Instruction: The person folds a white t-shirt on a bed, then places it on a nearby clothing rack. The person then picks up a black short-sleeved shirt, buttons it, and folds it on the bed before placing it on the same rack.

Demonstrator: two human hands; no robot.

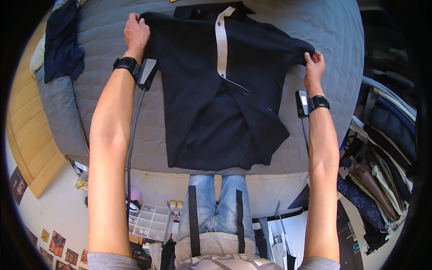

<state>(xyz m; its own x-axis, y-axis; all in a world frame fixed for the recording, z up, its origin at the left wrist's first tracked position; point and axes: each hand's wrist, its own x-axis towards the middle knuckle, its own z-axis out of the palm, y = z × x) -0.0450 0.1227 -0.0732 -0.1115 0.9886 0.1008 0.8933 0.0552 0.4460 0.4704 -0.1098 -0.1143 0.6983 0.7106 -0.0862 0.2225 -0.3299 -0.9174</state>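
Note:
A dark short-sleeved shirt lies spread on the grey bedding, its collar at the far side and its hem near the bed's front edge. A pale placket strip with snaps or buttons shows at the upper chest, and below it the front parts fall open. My left hand grips the end of the sleeve on the left. The other sleeve end is pinched between the thumb and fingers of my right hand. Each wrist wears a black strap with a small cabled device.
A dark blue garment lies at the bed's left, by a wooden headboard. Many folded and hung clothes are stacked at the right. Behind the near edge, a clear compartment organizer stands left of my legs.

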